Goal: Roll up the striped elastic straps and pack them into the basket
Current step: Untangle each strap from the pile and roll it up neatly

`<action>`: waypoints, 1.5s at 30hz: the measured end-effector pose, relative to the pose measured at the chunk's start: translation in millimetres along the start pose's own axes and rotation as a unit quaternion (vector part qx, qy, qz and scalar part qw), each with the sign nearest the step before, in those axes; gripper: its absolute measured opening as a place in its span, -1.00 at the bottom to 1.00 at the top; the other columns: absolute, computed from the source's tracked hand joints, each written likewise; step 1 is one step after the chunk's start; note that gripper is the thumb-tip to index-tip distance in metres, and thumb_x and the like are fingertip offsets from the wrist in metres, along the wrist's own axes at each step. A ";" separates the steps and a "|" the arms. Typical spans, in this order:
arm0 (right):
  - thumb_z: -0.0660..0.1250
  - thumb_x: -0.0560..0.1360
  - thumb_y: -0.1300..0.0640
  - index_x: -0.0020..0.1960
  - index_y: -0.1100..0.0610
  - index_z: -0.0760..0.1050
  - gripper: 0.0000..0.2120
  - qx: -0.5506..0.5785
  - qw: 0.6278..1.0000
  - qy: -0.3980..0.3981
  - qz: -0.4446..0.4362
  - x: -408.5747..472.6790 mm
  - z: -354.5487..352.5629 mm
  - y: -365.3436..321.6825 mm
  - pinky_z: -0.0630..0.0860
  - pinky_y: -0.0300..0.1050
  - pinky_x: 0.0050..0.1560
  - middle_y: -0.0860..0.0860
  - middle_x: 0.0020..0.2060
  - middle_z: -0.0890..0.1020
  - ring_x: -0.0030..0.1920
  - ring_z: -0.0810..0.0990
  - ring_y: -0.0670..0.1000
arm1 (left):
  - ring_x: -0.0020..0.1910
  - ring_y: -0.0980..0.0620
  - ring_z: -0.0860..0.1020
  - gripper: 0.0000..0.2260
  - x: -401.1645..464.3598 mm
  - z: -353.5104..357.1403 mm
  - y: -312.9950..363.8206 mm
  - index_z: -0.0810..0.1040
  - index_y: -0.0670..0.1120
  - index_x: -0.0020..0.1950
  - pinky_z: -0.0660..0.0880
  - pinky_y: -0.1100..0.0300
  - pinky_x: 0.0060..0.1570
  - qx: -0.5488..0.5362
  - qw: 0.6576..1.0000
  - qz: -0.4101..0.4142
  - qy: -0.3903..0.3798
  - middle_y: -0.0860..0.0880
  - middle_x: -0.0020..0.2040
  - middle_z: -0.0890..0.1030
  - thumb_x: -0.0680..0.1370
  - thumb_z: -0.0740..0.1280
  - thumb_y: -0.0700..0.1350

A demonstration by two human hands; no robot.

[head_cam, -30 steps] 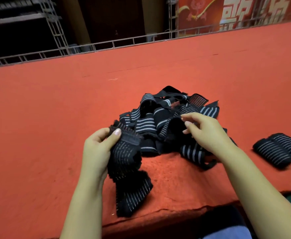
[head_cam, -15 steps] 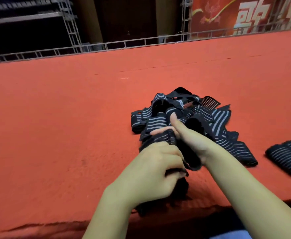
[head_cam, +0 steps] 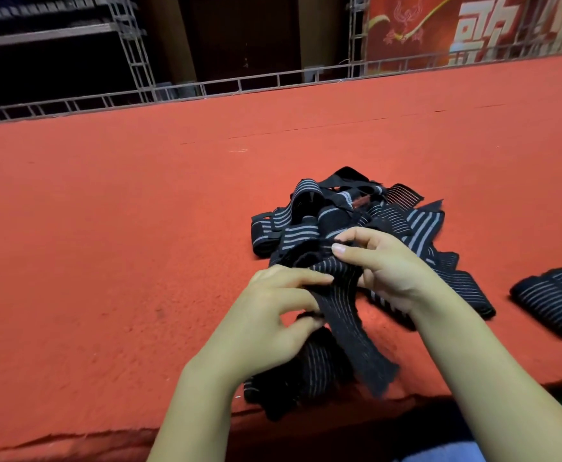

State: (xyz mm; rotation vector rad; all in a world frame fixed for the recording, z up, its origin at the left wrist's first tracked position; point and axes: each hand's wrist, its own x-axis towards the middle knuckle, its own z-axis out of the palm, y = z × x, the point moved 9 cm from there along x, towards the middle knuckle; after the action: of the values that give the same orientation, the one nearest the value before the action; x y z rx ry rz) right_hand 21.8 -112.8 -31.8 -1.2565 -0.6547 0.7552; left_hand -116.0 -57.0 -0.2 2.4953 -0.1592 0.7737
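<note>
Head camera looks down on one striped elastic strap (head_cam: 343, 315) held between both hands, just on the near side of the loose pile of straps (head_cam: 349, 215) that I take as the landmark. Its free end hangs down toward the near edge of the red felt table (head_cam: 106, 261), and more of it bunches under the left wrist.

The left hand (head_cam: 273, 315) has its fingers curled round the strap, pinching it against the thumb. The right hand (head_cam: 389, 271) pinches the upper part of the same strap between thumb and forefinger, touching the pile's near edge.

Judging progress: rolling appears well under way but far from finished. Two rolled straps (head_cam: 556, 295) lie side by side well to the right of the pile, so two rolls look done. The strap in hand is not yet a roll; I judge this is the start of winding it. The pile is tangled, so I cannot count it exactly; several straps, perhaps five or more, remain.

Counts: one strap in hand, two finished rolls, one pile, two hands. No basket is in view, so packing seems not begun.

Beyond the pile, metal truss railing (head_cam: 239, 85) borders the table's far edge, with a red banner (head_cam: 439, 28) behind.
</note>
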 end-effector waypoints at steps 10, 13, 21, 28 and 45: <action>0.36 0.37 0.23 -0.09 0.20 0.52 -0.88 0.079 0.996 -0.037 0.022 1.1 -4.8 9.1 0.49 -0.13 -0.23 0.10 -0.24 0.58 -0.24 0.54 0.03 | 0.21 0.10 0.51 -0.81 -8.6 -28.7 -25.5 0.60 -0.14 -0.24 0.39 0.33 0.16 -0.099 0.990 -0.078 0.058 0.07 0.26 0.49 0.43 0.38 -0.02; 0.53 0.23 0.24 0.03 0.31 0.51 -0.58 0.134 0.988 -0.070 0.010 2.6 -0.6 2.2 0.57 -0.09 -0.10 0.17 -0.14 0.62 -0.14 0.59 0.09 | 0.22 0.15 0.49 -0.87 -7.0 -19.3 -21.4 0.58 -0.05 -0.24 0.34 0.33 0.19 -0.047 0.997 -0.059 0.017 0.18 0.18 0.55 0.43 0.36 -0.01; 0.27 0.43 0.40 -0.18 0.16 0.52 -0.84 0.045 0.999 0.017 -0.017 1.2 -14.9 -2.5 0.56 -0.12 -0.12 0.05 -0.23 0.69 -0.19 0.60 0.05 | -0.04 0.05 0.60 -0.89 -10.9 -31.2 -35.3 0.66 -0.05 -0.11 0.46 0.20 0.00 -0.259 0.955 -0.114 0.082 0.03 -0.09 0.65 0.40 0.39 -0.09; 0.44 0.43 0.01 0.13 0.04 0.60 -0.70 -0.092 0.982 -0.126 -0.106 -30.7 35.8 -20.1 0.50 -0.10 0.20 0.05 0.16 0.64 0.21 0.58 0.03 | -0.08 0.10 0.63 -0.78 -7.9 -19.5 -36.0 0.71 0.00 -0.06 0.51 0.28 -0.08 -0.431 0.882 -0.170 0.083 0.03 -0.12 0.70 0.31 0.48 -0.07; 0.26 0.54 0.32 -0.03 0.23 0.57 -0.88 0.099 0.983 0.125 -0.088 -29.3 -8.9 -26.9 0.50 -0.33 -0.45 0.00 -0.38 0.66 -0.43 0.60 -0.14 | -0.24 0.10 0.57 -0.97 -19.8 -31.1 -82.0 0.63 -0.10 -0.14 0.50 0.27 -0.20 -0.385 0.838 -0.296 0.248 -0.01 -0.23 0.65 0.46 0.45 -0.16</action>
State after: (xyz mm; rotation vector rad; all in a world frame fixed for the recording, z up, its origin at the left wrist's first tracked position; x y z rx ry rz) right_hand 15.0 -145.1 -7.9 -1.0724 -0.4653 0.4927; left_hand -126.8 28.5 -25.8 1.3937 0.4011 0.8294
